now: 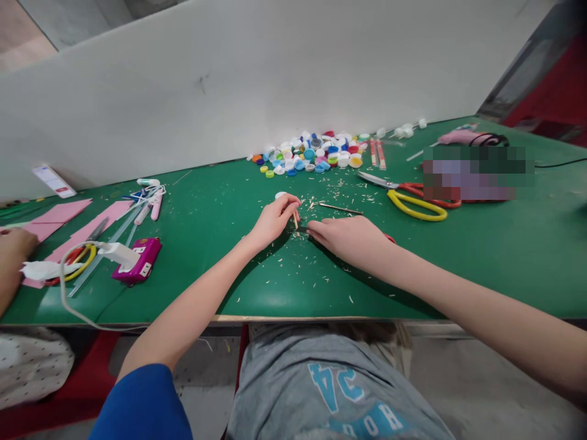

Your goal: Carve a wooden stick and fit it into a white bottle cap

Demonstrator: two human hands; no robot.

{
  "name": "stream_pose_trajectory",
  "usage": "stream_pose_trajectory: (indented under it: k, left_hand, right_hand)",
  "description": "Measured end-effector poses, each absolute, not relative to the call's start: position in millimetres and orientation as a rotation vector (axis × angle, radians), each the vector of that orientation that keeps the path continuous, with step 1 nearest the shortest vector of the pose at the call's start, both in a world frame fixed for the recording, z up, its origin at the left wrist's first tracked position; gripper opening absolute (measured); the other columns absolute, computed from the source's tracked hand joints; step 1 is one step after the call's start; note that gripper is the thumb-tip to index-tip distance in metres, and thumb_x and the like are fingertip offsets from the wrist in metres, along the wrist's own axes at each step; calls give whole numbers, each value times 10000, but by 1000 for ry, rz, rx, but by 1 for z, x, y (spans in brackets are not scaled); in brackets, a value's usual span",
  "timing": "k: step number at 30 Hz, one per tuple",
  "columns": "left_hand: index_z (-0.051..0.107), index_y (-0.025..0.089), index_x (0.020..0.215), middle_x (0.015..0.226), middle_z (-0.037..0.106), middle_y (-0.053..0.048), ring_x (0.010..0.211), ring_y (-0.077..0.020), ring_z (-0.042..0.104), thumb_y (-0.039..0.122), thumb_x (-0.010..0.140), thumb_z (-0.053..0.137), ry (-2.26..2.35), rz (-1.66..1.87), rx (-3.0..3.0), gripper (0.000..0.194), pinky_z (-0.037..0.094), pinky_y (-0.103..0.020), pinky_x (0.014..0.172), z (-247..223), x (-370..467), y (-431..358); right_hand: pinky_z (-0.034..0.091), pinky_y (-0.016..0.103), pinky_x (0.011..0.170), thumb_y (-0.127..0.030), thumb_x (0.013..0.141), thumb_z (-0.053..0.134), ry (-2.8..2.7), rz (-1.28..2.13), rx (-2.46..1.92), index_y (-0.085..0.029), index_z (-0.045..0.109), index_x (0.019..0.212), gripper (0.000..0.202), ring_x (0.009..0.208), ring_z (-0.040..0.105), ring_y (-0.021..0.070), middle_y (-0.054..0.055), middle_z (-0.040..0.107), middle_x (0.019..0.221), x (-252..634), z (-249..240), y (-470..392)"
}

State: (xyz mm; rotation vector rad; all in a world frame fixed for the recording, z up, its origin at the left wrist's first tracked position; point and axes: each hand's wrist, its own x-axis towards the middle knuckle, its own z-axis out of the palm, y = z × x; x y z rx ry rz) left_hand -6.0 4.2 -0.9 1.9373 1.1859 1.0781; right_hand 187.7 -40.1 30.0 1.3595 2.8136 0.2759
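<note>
My left hand is closed, pinching a thin wooden stick that points down toward the table. Close beside it, my right hand wraps round a dark-bladed knife-like tool; its blade tip is by the stick's lower end, and a red part shows behind the hand. Whether blade and stick touch, I cannot tell. Pale wood shavings lie scattered around both hands. Just beyond them is a thin metal rod. A white cap is partly hidden behind my left hand.
Colourful bottle caps are heaped against the grey partition. Yellow-and-red scissors lie to the right, near a pink glue gun. On the left are a magenta power socket, pink paper and another person's hand.
</note>
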Motion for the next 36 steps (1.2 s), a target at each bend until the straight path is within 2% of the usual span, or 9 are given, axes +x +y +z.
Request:
stream_pose_trajectory:
  k: [5,16,28,36]
  left_hand:
    - [520,202,1022,739,664,9,708,-113,620,311,957,454,1206,1075,1933,144,461,-276,748,-3,-6,5]
    - [528,202,994,778,694,11,729,-107,631,331,968,441,1216,1080,2108,158,452,-263,772,1,-5,-3]
    - [528,194,1003,784,663,5,717,-104,605,334,976,421,1193,1105,2185,178,456,-248,750,-1,-4,-3]
    - [526,201,1002,780,652,11,717,-96,602,330,980,417,1179,1110,2203,171,458,-233,746,-1,-4,-3]
  right_hand:
    - [188,282,522,-344,1022,272,2809,236,1318,-187,592,1023,357,646,597,140,52,681,832,188,33,-39]
    - [171,282,515,-349,1030,243,2783,250,1300,-185,565,1036,362,646,616,149,53,672,828,188,35,-42]
    - [211,281,523,-341,1028,259,2782,268,1243,-188,558,1038,336,647,633,168,55,674,808,189,34,-41]
    - [186,293,504,-334,1026,265,2793,279,1229,-193,554,1014,322,645,642,175,44,672,791,188,34,-40]
